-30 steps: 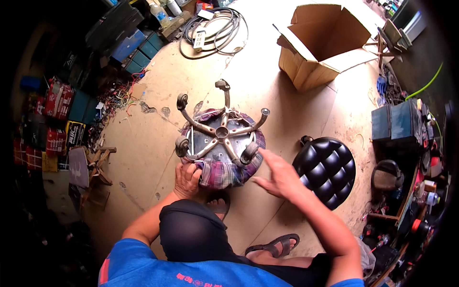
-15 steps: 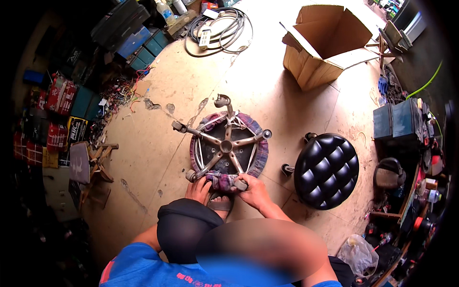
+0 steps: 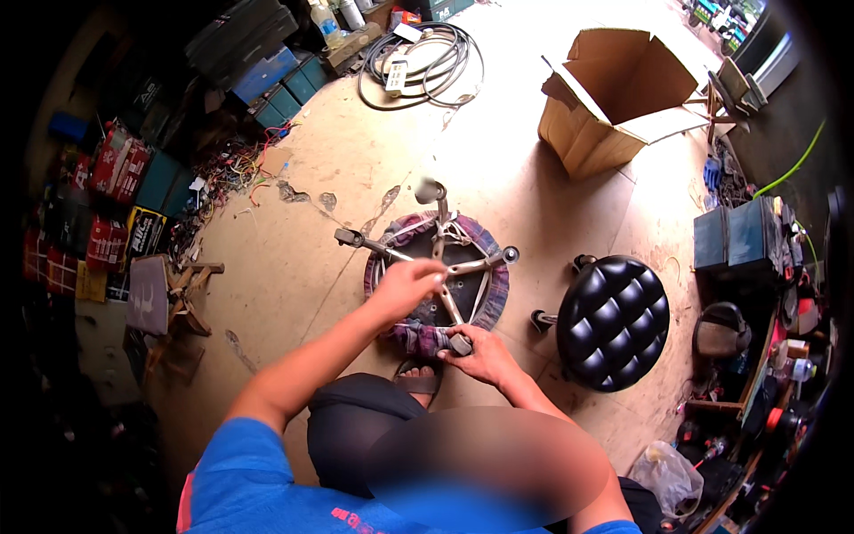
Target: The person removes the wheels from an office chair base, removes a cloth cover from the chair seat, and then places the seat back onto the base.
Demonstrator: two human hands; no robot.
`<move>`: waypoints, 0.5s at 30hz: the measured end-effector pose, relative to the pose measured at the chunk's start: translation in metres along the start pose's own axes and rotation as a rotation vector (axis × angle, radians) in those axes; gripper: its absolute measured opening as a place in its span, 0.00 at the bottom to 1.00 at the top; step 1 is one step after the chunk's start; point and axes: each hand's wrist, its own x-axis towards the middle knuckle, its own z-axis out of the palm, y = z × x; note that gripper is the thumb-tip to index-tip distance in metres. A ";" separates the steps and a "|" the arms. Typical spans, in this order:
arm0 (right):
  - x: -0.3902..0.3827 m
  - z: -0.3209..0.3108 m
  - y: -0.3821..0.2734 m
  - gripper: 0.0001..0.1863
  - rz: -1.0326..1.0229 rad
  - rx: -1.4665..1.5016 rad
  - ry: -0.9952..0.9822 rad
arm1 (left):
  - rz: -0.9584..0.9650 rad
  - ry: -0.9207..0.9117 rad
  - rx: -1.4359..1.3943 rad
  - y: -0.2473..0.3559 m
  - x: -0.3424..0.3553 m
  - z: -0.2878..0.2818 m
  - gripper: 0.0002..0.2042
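An upturned stool lies on the floor, with a plaid fabric cover (image 3: 494, 298) bunched round its seat and a five-legged metal base (image 3: 471, 264) on top. My left hand (image 3: 409, 289) is over the middle of the base, fingers curled; what is in them, if anything, is hidden. My right hand (image 3: 479, 356) grips a caster (image 3: 461, 344) at the near right of the base. My sandalled foot (image 3: 416, 378) is beside the cover's near edge. To the right is a second stool (image 3: 612, 322) with a black quilted seat and wheels.
An open cardboard box (image 3: 587, 133) stands at the upper right. Coiled cable with a power strip (image 3: 396, 78) lies at the top. Stacked batteries and boxes (image 3: 111, 187), tangled wires and a wooden folding stool (image 3: 147, 298) line the left. Cluttered shelving (image 3: 725, 240) runs down the right.
My left hand has risen from the near edge of the cover to over the base's middle. My right hand has taken hold of the near right caster. The base has turned slightly.
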 end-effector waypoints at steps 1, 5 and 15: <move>0.002 -0.001 -0.004 0.31 0.011 -0.021 -0.008 | 0.005 0.068 0.038 -0.018 0.033 0.005 0.15; 0.000 -0.001 -0.015 0.29 0.050 -0.069 -0.028 | -0.273 0.206 0.013 -0.048 0.114 0.027 0.15; -0.005 0.021 -0.003 0.26 0.041 0.012 0.151 | -0.433 0.211 -0.495 -0.046 0.144 0.049 0.09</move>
